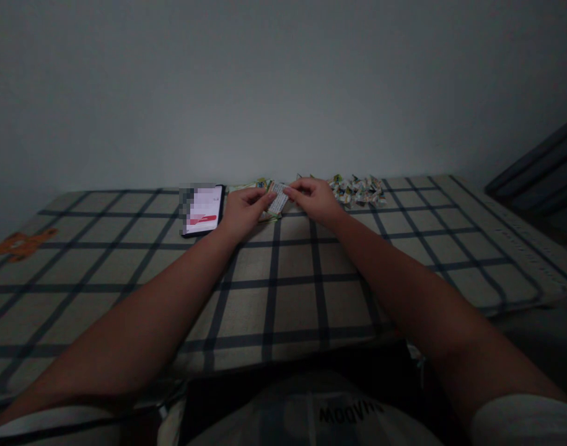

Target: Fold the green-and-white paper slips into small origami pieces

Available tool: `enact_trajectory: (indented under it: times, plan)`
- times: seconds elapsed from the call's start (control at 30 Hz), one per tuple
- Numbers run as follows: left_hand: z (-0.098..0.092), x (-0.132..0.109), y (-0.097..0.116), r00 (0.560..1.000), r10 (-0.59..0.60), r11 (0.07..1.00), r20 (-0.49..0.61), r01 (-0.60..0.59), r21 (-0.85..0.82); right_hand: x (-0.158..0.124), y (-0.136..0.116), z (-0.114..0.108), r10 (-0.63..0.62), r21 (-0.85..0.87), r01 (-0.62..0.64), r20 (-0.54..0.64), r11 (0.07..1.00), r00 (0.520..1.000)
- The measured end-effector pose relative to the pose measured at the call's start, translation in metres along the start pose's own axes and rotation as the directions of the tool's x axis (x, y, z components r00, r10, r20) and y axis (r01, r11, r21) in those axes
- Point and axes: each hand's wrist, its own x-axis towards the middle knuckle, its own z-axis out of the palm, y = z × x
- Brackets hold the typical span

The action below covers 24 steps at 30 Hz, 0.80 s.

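Between my two hands is a small piece of printed paper (278, 199), pale with rows of dark text. My left hand (246, 209) pinches its left edge between thumb and fingers. At its upper right edge, my right hand (316, 199) grips it the same way. Beneath and behind the left hand lie flat, colourful printed papers (250, 184), partly hidden by the hand. Just beyond my right hand sits a cluster of small folded paper pieces (360, 191) with pointed corners, printed in green, yellow and white.
A phone or small tablet (203, 210) with a lit screen lies left of my left hand. A checked cloth (292, 291) covers the table, which meets a plain wall (283, 93). An orange flat shape (21, 244) is at the far left. Dark folded fabric (538, 164) stands at the right.
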Motion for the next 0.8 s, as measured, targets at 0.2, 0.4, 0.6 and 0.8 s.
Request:
enact_trajectory:
  times: [0.2, 0.4, 0.6, 0.8]
  plan:
    - [0.0006, -0.0015, -0.0006, 0.997, -0.072, 0.995, 0.029, 0.074, -0.07, 0.0007, 0.0009, 0.001, 0.011, 0.058, -0.013, 0.024, 0.998, 1.0]
    - [0.005, -0.0012, -0.0055, 0.997, -0.08, 0.981, -0.016, 0.076, -0.18, 0.0008, 0.0022, 0.0014, 0.007, 0.053, -0.012, 0.089, 0.999, 0.996]
    - [0.0059, 0.0006, -0.0051, 0.997, -0.029, 0.987, -0.072, 0.018, -0.16, 0.0018, 0.0063, 0.0015, 0.017, 0.045, -0.022, 0.128, 0.999, 0.992]
    - [0.0057, 0.001, -0.0032, 0.994, -0.053, 0.986, -0.091, 0.038, -0.16, 0.0009, 0.0017, 0.0027, 0.035, 0.027, -0.037, 0.077, 0.999, 0.996]
